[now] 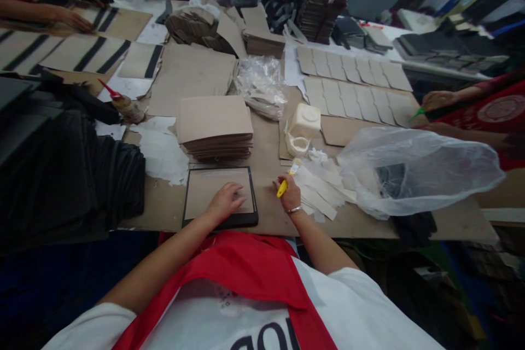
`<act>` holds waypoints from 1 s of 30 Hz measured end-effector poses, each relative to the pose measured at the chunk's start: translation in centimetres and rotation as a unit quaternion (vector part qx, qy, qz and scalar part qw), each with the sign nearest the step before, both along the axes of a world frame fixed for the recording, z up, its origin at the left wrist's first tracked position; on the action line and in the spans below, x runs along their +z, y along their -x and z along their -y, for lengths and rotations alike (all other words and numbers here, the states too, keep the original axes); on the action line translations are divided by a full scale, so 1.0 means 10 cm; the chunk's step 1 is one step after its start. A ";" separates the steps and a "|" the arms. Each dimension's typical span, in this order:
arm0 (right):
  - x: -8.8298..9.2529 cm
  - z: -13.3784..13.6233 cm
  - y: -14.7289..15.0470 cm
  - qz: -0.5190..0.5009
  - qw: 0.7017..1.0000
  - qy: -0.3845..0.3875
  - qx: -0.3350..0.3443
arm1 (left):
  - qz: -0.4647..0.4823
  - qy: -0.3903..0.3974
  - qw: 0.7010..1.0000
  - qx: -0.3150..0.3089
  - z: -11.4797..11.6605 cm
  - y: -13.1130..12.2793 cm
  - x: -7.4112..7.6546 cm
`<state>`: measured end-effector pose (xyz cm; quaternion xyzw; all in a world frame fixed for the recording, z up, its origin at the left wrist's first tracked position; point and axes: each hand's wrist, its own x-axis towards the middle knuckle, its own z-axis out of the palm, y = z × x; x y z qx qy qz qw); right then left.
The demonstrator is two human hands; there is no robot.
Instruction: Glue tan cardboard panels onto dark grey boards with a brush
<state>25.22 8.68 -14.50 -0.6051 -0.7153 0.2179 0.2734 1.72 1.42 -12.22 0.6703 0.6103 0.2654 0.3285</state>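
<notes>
My left hand (227,200) rests on a tan cardboard sheet (200,188), its fingers stretched out and partly apart. The sheet lies over a black piece (254,205) that shows as a dark border around it. In my right hand (290,194) is a paintbrush with a yellow handle (281,188); its pale bristles point away from me toward a glue container (298,142). Just beyond the black-bordered sheet stands a stack of cut cardboard (215,120). White paper strips (318,188) lie scattered to the right of my right hand.
Black material is piled (82,164) at the left, near a red-tipped bottle (127,106). A clear plastic bag (418,169) spreads over the right side. Co-workers' hands work at the far left (76,19) and right (438,99), beside rows of cardboard pieces (355,98).
</notes>
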 end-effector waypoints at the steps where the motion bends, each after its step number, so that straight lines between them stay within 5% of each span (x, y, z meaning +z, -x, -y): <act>1: 0.04 0.01 0.04 -0.031 0.999 0.004 -0.009 | 0.056 0.020 0.998 0.007 -0.06 -0.07 0.01; 8: 0.32 0.01 0.23 -0.121 0.991 0.056 -0.002 | 0.356 0.175 0.917 0.038 -0.45 -0.47 -0.03; 13: 0.50 0.10 0.36 -0.113 0.991 0.041 0.065 | 0.435 0.204 0.877 0.038 -0.44 -0.52 -0.02; 17: 0.54 0.08 0.42 -0.068 0.993 0.005 0.095 | 0.389 0.197 0.896 0.088 -0.27 -0.30 -0.02; 21: 0.57 -0.19 0.21 0.077 0.993 -0.083 0.038 | 0.312 0.172 0.913 0.199 -0.04 0.14 -0.04; 24: 0.62 -0.33 0.11 0.154 0.978 -0.135 0.046 | 0.225 0.135 0.941 0.213 0.10 0.43 0.00; 27: 0.63 -0.22 0.37 0.064 0.975 -0.142 0.159 | 0.167 0.116 0.963 0.175 0.17 0.56 0.11; 30: 0.53 0.06 0.86 -0.063 0.945 -0.060 0.315 | 0.185 0.127 0.969 0.104 0.17 0.61 0.26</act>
